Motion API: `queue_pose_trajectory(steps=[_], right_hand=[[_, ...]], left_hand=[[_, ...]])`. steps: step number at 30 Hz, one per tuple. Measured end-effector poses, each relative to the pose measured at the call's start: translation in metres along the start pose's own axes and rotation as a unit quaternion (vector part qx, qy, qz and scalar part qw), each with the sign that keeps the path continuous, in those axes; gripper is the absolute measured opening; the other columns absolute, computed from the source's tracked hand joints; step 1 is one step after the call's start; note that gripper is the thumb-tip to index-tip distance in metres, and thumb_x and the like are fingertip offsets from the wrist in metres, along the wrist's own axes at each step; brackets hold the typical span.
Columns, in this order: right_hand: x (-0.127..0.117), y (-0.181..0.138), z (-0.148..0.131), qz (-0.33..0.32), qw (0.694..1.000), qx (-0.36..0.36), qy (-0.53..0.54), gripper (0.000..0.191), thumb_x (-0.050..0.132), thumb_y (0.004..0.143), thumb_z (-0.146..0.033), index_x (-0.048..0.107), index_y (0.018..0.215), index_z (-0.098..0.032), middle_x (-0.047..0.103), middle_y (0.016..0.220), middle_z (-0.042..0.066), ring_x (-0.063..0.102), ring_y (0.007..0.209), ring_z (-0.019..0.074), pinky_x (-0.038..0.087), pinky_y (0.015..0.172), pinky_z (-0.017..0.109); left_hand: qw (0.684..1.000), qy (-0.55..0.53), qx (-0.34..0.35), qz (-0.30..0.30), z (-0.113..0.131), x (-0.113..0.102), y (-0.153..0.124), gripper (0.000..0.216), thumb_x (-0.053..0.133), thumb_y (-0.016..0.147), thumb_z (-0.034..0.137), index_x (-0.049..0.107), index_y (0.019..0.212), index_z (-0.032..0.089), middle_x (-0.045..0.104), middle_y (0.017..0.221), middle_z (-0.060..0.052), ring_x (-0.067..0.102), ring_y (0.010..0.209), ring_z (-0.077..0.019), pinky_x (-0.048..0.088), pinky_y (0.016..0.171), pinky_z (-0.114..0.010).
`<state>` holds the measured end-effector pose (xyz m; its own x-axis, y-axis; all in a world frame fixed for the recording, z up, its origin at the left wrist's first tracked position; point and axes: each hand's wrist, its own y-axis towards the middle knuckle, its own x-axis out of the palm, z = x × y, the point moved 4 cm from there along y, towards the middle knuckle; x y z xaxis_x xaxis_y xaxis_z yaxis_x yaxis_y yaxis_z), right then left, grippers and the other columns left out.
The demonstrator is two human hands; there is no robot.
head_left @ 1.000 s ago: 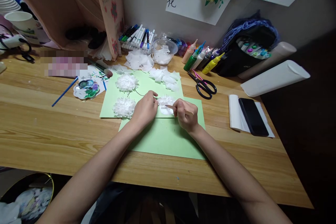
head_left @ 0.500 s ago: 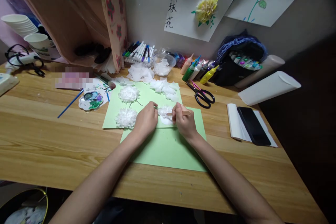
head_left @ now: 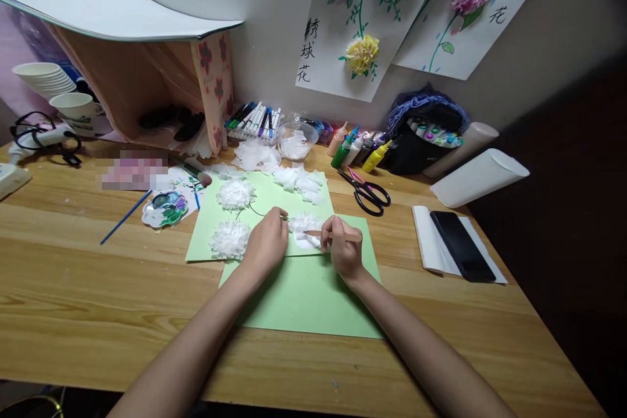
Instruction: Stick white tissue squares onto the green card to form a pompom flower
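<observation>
My right hand (head_left: 345,248) is closed around a wooden pencil (head_left: 313,233). The pencil's tip touches the lower part of a white tissue-paper flower (head_left: 304,222) with a bare white patch at its bottom edge. Left of this flower, my left hand (head_left: 267,238) rests on the light green paper (head_left: 206,235) with its fingers curled; whatever may be between them is hidden. Two fuller white flowers sit on the same sheet, an upper one (head_left: 236,194) and a lower one (head_left: 229,240) beside my left hand. Loose white tissue pieces (head_left: 301,181) lie near the sheet's far edge.
A second green sheet (head_left: 304,294) lies underneath. To the right are black-handled scissors (head_left: 369,194), paint bottles (head_left: 353,149) and a phone (head_left: 463,246). A paint palette (head_left: 165,209) and a blue brush (head_left: 125,217) lie left. Markers (head_left: 257,121) and a clear bowl (head_left: 297,139) stand behind.
The view has tipped upward, showing more of the wall pictures. The pencil tip has shifted slightly left and down across the flower, with more of the pencil showing. My left hand stays beside the flower.
</observation>
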<state>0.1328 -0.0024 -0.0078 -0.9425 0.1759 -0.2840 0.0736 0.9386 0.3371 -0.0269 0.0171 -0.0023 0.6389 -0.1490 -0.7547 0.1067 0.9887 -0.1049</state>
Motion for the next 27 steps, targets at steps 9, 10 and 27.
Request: queue_pose_trajectory(steps=[9, 10, 27], right_hand=[[0.004, 0.001, -0.007, -0.045, 0.994, -0.061, -0.083, 0.043, 0.028, 0.097, -0.032, 0.045, 0.059, -0.021, 0.049, 0.047, -0.002, 0.049, 0.044, 0.012, 0.04, 0.052, 0.025], [0.005, 0.002, -0.008, -0.05, 0.991, -0.077, -0.1, 0.042, 0.027, 0.097, -0.031, 0.044, 0.06, -0.021, 0.049, 0.047, -0.002, 0.049, 0.045, 0.0121, 0.04, 0.052, 0.025], [-0.004, 0.011, 0.004, 0.021, 0.98, 0.159, 0.114, 0.044, 0.037, 0.093, -0.047, 0.046, 0.06, -0.019, 0.05, 0.037, -0.003, 0.041, 0.035, 0.0082, 0.031, 0.04, 0.02]], left_hand=[[0.999, 0.0, 0.033, -0.009, 0.003, -0.003, -0.003, 0.016, 0.038, 0.088, 0.024, 0.052, 0.08, 0.019, 0.06, 0.087, -0.007, 0.057, 0.081, -0.0198, 0.043, 0.071, -0.031], [0.999, 0.007, 0.033, -0.011, 0.003, -0.002, -0.003, 0.017, 0.038, 0.088, 0.024, 0.051, 0.079, 0.019, 0.06, 0.086, -0.007, 0.057, 0.08, -0.0197, 0.042, 0.071, -0.031], [1.0, -0.002, -0.008, -0.013, -0.002, 0.0, 0.0, 0.014, 0.037, 0.089, 0.024, 0.05, 0.087, 0.018, 0.061, 0.092, -0.007, 0.055, 0.083, -0.0201, 0.039, 0.069, -0.031]])
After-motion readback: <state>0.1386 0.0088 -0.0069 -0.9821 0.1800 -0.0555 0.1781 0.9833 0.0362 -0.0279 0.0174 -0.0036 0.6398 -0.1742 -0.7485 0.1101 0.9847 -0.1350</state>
